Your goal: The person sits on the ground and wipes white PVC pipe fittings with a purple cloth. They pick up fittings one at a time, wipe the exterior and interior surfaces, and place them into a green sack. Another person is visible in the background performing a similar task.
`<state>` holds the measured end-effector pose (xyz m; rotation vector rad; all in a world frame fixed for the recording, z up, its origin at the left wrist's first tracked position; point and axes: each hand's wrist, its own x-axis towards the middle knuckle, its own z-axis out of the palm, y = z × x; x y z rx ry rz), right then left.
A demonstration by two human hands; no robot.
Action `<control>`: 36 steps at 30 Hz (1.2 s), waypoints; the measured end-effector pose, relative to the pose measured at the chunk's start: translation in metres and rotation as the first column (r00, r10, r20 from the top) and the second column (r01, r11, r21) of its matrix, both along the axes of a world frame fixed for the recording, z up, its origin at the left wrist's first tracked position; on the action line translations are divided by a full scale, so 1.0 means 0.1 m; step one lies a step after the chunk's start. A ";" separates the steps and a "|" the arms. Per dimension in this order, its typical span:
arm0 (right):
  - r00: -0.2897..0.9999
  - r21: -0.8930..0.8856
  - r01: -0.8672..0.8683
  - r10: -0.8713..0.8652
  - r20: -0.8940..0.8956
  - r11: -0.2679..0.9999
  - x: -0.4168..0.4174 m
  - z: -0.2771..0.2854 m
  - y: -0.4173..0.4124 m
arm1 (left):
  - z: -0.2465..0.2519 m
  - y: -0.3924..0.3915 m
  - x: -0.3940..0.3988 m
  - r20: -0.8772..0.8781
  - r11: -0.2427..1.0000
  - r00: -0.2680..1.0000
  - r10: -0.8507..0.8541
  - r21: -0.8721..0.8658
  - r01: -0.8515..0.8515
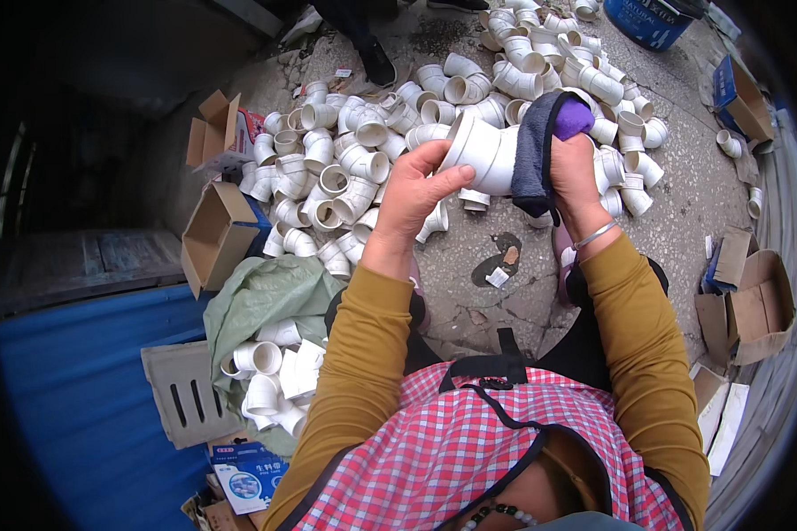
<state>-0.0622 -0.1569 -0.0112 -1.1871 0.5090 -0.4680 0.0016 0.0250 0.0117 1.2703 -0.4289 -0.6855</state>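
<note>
Between my two hands is a white plastic pipe elbow (481,154), held above the ground. My left hand (417,189) grips its wide socket end, thumb on the outside. A dark grey cloth with a purple underside (534,159) wraps the elbow's other end. My right hand (574,172) presses that cloth around the fitting, so this end is hidden. Many similar white pipe elbows (365,166) lie heaped on the ground beyond my hands. To my left a green woven sack (272,282) lies open with several cleaner-looking white fittings (262,358) in it.
Open cardboard boxes stand at left (219,229) and right (760,308). A grey slotted plastic crate (189,395) sits beside the sack, above a blue printed box (249,474). At the far right is a blue bucket (651,23). Another person's shoe (377,64) is behind the heap.
</note>
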 end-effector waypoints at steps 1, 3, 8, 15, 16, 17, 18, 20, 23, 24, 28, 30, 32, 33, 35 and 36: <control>1.000 -0.063 0.022 -0.024 -0.019 0.998 -0.01 0.04 0.02 | 0.01 -0.02 -0.02 0.008 1.000 1.000 -0.005 0.028 0.005; 0.999 -0.139 -0.013 0.019 0.043 0.990 0.00 0.05 0.02 | 0.03 -0.06 -0.05 0.026 0.996 1.000 -0.015 0.083 0.012; 0.972 -0.767 -0.006 0.184 0.146 0.641 -0.02 -0.17 0.12 | 0.00 -0.15 -0.05 0.749 0.949 0.662 0.007 0.204 -0.240; 0.785 -0.264 -0.616 0.551 -0.284 0.742 0.08 -0.21 -0.12 | 0.10 -0.15 -0.30 0.892 0.969 0.411 -0.187 0.236 -0.073; 0.720 -0.230 -0.693 0.651 -0.240 0.683 0.11 -0.29 -0.14 | 0.08 -0.14 -0.33 0.895 0.972 0.394 -0.209 0.234 -0.016; 0.646 -0.201 -0.763 0.739 -0.190 0.614 0.11 -0.40 -0.14 | 0.10 -0.13 -0.34 0.879 0.953 0.370 -0.300 0.293 0.076; 0.651 -0.137 -0.759 0.742 -0.161 0.636 0.11 -0.46 -0.09 | 0.08 -0.11 -0.35 0.878 0.949 0.363 -0.311 0.305 0.076; 0.753 -0.065 -0.653 0.638 -0.162 0.755 0.05 -0.54 -0.05 | 0.00 -0.09 -0.33 0.855 0.941 0.404 -0.326 0.334 0.053; 0.837 -0.131 -0.542 0.520 -0.170 0.830 -0.06 -0.25 0.13 | -0.12 -0.03 -0.21 0.787 0.945 0.567 -0.242 0.324 -0.046; 0.889 -0.300 -0.457 0.417 -0.191 0.837 -0.13 -0.23 0.20 | -0.15 -0.06 -0.17 0.801 0.941 0.556 -0.223 0.326 -0.094; 0.967 -0.669 -0.177 0.253 0.017 0.722 -0.22 -0.29 0.34 | -0.11 -0.10 -0.18 0.826 0.918 0.512 -0.236 0.363 -0.162; 0.917 -0.415 -0.390 0.390 -0.087 0.822 -0.13 -0.21 0.15 | 0.00 -0.08 -0.24 0.832 0.950 0.501 -0.238 0.308 -0.061; 0.753 -0.345 -0.644 0.646 -0.125 0.683 -0.15 -0.24 -0.04 | 0.05 -0.08 -0.29 0.839 0.953 0.458 -0.294 0.291 0.079; 0.688 -0.258 -0.694 0.725 0.039 0.672 -0.15 -0.22 -0.04 | 0.08 -0.09 -0.33 0.822 0.941 0.459 -0.337 0.290 0.171; 0.657 -0.001 -0.754 0.753 -0.017 0.657 -0.14 -0.25 -0.05 | -0.03 -0.06 -0.30 0.735 0.932 0.573 -0.363 0.284 0.227; 0.708 -0.294 -0.689 0.703 -0.074 0.663 -0.14 -0.27 -0.05 | -0.06 -0.06 -0.27 0.693 0.934 0.627 -0.356 0.278 0.222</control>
